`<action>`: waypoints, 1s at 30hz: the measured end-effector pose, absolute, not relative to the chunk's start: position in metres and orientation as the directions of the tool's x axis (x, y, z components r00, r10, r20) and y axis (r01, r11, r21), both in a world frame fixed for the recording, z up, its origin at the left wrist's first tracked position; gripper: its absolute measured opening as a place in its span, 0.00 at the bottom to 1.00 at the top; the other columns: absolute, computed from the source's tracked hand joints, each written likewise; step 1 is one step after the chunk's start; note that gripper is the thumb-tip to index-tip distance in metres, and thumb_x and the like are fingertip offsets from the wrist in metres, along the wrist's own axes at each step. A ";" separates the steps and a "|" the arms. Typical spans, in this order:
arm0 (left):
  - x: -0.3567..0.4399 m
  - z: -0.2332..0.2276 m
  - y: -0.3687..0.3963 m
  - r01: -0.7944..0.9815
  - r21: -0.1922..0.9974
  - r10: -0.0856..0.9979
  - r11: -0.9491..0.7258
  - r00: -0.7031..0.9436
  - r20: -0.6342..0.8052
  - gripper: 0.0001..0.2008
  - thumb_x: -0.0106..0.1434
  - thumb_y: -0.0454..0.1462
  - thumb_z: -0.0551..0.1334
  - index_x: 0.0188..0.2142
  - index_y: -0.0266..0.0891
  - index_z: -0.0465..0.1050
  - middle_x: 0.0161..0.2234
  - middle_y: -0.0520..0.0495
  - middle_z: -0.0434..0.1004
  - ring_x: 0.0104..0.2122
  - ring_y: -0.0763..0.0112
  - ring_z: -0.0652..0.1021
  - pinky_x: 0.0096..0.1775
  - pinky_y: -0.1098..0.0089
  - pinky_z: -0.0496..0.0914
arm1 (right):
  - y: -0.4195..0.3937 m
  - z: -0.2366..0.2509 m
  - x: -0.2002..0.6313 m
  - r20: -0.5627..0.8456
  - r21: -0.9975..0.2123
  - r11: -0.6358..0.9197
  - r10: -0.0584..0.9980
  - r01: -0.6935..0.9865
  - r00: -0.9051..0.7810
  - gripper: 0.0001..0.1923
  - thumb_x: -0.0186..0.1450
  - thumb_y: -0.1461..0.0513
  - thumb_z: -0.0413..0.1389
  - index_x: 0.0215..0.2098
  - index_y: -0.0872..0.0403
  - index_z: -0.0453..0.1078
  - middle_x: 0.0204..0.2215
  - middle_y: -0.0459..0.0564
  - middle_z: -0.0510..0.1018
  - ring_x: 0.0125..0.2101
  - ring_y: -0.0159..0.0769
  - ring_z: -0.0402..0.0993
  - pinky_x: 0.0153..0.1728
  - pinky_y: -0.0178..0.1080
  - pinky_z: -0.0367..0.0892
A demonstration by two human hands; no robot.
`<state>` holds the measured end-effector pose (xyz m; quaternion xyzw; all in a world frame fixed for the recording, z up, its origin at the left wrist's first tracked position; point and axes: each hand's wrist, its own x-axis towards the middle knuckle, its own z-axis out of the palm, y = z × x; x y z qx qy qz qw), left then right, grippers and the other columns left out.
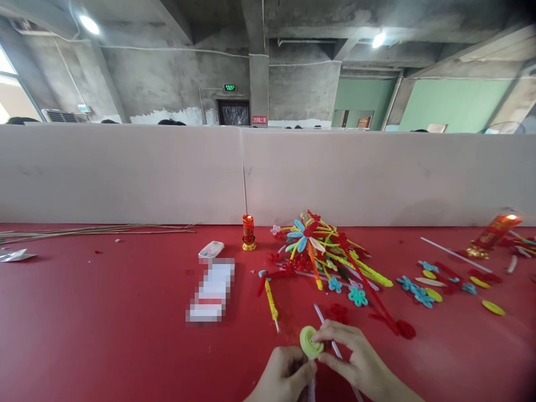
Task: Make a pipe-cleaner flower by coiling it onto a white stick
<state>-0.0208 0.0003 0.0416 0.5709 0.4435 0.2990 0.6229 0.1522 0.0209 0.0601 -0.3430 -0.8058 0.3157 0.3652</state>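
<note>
Both hands meet at the near edge of the red table (104, 335). The right hand (360, 360) pinches the yellow-green coiled pipe-cleaner disc (310, 341) from the right, its fingertips closed on the rim; the left hand (281, 377) grips the white stem below it, running toward the person.

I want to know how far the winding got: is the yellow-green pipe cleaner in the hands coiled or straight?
Coiled: the yellow-green pipe cleaner forms a flat spiral disc, pinched between both hands.

Both hands (322, 363) pinch a yellow-green coil (310, 341) (pipe-cleaner pile (326, 251) behind) — red table (104, 324)
</note>
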 end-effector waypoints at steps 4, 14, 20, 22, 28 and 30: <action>-0.020 0.041 0.000 0.133 0.976 0.881 0.171 0.422 -0.212 0.22 0.50 0.56 0.56 0.19 0.39 0.59 0.13 0.59 0.56 0.14 0.81 0.58 0.17 0.75 0.50 | 0.020 0.058 0.153 0.404 -0.735 0.594 0.771 0.328 -0.491 0.07 0.60 0.61 0.56 0.38 0.52 0.71 0.31 0.49 0.76 0.33 0.35 0.73 0.37 0.34 0.67; -0.021 0.041 -0.001 0.138 0.971 0.870 0.197 0.432 -0.238 0.21 0.50 0.54 0.56 0.19 0.39 0.60 0.13 0.58 0.58 0.13 0.80 0.60 0.17 0.76 0.52 | 0.018 0.065 0.148 0.297 -0.820 0.465 0.843 0.332 -0.448 0.03 0.59 0.61 0.56 0.31 0.53 0.69 0.28 0.47 0.75 0.28 0.34 0.71 0.32 0.32 0.67; -0.020 0.042 -0.001 0.134 0.972 0.878 0.194 0.418 -0.232 0.22 0.50 0.55 0.56 0.19 0.39 0.59 0.14 0.58 0.58 0.14 0.80 0.60 0.17 0.75 0.52 | 0.016 0.063 0.145 0.228 -0.894 0.357 0.883 0.270 -0.410 0.04 0.58 0.63 0.56 0.33 0.54 0.69 0.29 0.47 0.74 0.29 0.33 0.70 0.33 0.33 0.66; -0.021 0.043 -0.001 0.135 0.973 0.877 0.189 0.421 -0.229 0.22 0.49 0.55 0.56 0.19 0.39 0.59 0.14 0.58 0.58 0.14 0.80 0.60 0.17 0.75 0.52 | 0.016 0.063 0.144 0.217 -0.908 0.336 0.889 0.252 -0.404 0.05 0.58 0.62 0.56 0.33 0.54 0.69 0.29 0.47 0.74 0.29 0.34 0.70 0.33 0.33 0.66; -0.020 0.042 0.000 0.156 0.968 0.881 0.196 0.405 -0.243 0.23 0.48 0.57 0.56 0.19 0.39 0.59 0.13 0.58 0.58 0.13 0.80 0.60 0.16 0.76 0.53 | 0.015 0.062 0.143 0.176 -0.937 0.272 0.910 0.220 -0.375 0.05 0.59 0.61 0.55 0.32 0.55 0.69 0.30 0.49 0.75 0.31 0.36 0.71 0.36 0.35 0.67; -0.019 0.040 0.000 0.158 0.967 0.884 0.199 0.396 -0.247 0.23 0.48 0.57 0.56 0.19 0.38 0.60 0.13 0.58 0.58 0.13 0.80 0.60 0.16 0.76 0.52 | 0.014 0.062 0.141 0.153 -0.949 0.237 0.922 0.207 -0.356 0.05 0.58 0.61 0.55 0.32 0.54 0.69 0.30 0.49 0.76 0.32 0.36 0.72 0.36 0.35 0.67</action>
